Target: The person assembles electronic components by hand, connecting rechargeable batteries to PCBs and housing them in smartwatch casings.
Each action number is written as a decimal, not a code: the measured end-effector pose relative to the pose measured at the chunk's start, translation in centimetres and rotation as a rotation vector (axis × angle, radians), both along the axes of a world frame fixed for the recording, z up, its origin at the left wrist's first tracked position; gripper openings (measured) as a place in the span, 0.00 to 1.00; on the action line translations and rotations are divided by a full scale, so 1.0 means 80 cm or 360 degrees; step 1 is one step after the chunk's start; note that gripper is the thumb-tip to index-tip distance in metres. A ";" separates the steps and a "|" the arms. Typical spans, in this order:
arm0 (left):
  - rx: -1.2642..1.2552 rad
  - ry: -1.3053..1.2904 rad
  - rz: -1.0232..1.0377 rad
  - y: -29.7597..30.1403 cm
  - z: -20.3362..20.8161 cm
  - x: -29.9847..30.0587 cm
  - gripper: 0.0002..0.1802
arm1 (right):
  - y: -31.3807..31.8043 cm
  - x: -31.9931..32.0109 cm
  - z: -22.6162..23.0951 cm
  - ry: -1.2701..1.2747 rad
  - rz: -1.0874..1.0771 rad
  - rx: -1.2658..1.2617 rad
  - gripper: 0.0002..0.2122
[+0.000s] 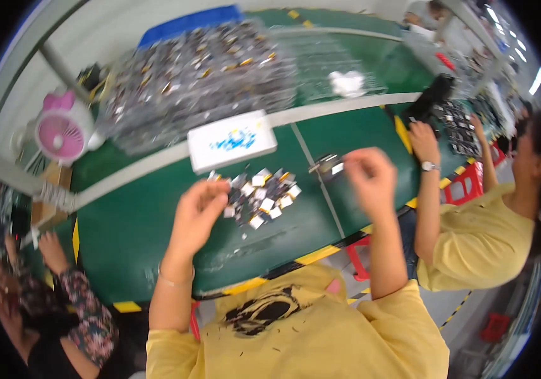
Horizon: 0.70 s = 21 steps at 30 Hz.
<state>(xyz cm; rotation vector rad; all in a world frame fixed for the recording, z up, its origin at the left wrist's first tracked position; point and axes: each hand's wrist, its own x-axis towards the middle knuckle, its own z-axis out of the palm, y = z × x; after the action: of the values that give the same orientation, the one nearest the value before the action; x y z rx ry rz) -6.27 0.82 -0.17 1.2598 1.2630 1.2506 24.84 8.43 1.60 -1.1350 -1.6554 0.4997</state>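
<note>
I have the curled left hand [196,215] at the left edge of a heap of small, flat white-and-black pieces [267,204], the bent right hand [374,183] just right of a small dark-and-white cluster [330,165]; whether either grips anything, I can't tell.

The parts pile [265,204] lies on the table [125,234] before the box [204,165], stacked trays [201,76] behind.

A pink-and-white desk fan [62,134] stands toward the left, a brown cardboard box [60,183] near it. Clear plastic trays [188,88] filled with small parts are stacked high at the back, a blue panel [191,24] showing along their far edge. Right of them lies a white crumpled piece [347,83]. A co-worker in a yellow shirt [482,237] sits at right, near a black tray [460,128].
</note>
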 end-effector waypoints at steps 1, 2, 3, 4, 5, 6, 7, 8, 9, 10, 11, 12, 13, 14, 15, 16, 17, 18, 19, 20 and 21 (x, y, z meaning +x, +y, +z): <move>0.0093 0.0195 0.0103 0.006 -0.004 -0.013 0.11 | 0.017 0.021 -0.012 0.0119 -0.0106 -0.0018 0.03; 0.0134 0.0509 0.0231 0.010 0.001 -0.019 0.11 | 0.035 0.046 -0.028 0.0056 -0.0230 -0.0003 0.03; 0.0170 0.0829 0.0357 0.011 0.006 -0.024 0.11 | 0.050 0.064 -0.042 -0.0006 -0.0348 0.0014 0.04; 0.0194 0.0992 0.0422 0.011 0.001 -0.034 0.12 | 0.056 0.075 -0.045 -0.0257 -0.0456 0.0014 0.05; 0.0206 0.1125 0.0449 0.011 -0.004 -0.042 0.11 | 0.058 0.075 -0.042 -0.0514 -0.0564 0.0024 0.06; 0.0191 0.1212 0.0458 0.011 -0.007 -0.047 0.10 | 0.052 0.071 -0.036 -0.0619 -0.0626 -0.0182 0.08; 0.0179 0.1295 0.0453 0.013 -0.009 -0.048 0.10 | 0.046 0.069 -0.031 -0.0910 -0.0677 -0.0098 0.09; 0.0154 0.1301 0.0473 0.014 -0.013 -0.050 0.10 | 0.041 0.061 -0.027 -0.1014 -0.0685 0.0000 0.10; 0.0201 0.1351 0.0481 0.016 -0.017 -0.050 0.10 | 0.039 0.050 -0.022 -0.1114 -0.0694 0.0102 0.10; 0.0254 0.1397 0.0481 0.018 -0.022 -0.047 0.10 | 0.038 0.036 -0.016 -0.1116 -0.0675 0.0097 0.10; 0.0236 0.1403 0.0494 0.019 -0.024 -0.041 0.10 | 0.038 0.018 -0.010 -0.1072 -0.0558 0.0172 0.10; 0.0135 0.1440 0.0523 0.020 -0.024 -0.033 0.08 | 0.037 -0.001 -0.004 -0.1023 -0.0442 0.0245 0.11; 0.0038 0.1469 0.0550 0.022 -0.025 -0.026 0.08 | 0.037 -0.023 0.005 -0.0919 -0.0228 0.0138 0.11; 0.0050 0.1575 0.0604 0.022 -0.025 -0.023 0.10 | 0.036 -0.048 0.006 -0.0817 -0.0070 -0.0011 0.11; 0.0037 0.1573 0.0604 0.025 -0.022 -0.016 0.10 | 0.036 -0.068 0.007 -0.0792 0.0107 -0.0136 0.11; -0.0122 0.1609 0.0603 0.030 -0.016 -0.010 0.12 | 0.035 -0.086 0.005 -0.0832 0.0300 -0.0103 0.11; -0.0291 0.1648 0.0607 0.032 -0.014 -0.006 0.15 | 0.034 -0.106 0.007 -0.0883 0.0507 -0.0070 0.10; -0.0306 0.1644 0.0602 0.034 -0.013 -0.004 0.15 | 0.031 -0.123 0.011 -0.0931 0.0655 -0.0213 0.09; -0.0333 0.1621 0.0578 0.035 -0.014 -0.005 0.16 | 0.028 -0.137 0.009 -0.0975 0.0823 -0.0237 0.10; -0.0354 0.1593 0.0549 0.036 -0.016 -0.005 0.17 | 0.024 -0.148 0.008 -0.0996 0.0980 -0.0135 0.11; -0.0358 0.1583 0.0540 0.036 -0.019 -0.006 0.17 | 0.020 -0.158 0.003 -0.1073 0.1055 -0.0048 0.11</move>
<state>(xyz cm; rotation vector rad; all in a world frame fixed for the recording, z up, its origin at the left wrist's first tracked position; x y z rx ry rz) -6.75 3.73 -1.72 1.5967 2.3225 0.6229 12.22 9.99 1.86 -0.7865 -2.6468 0.5855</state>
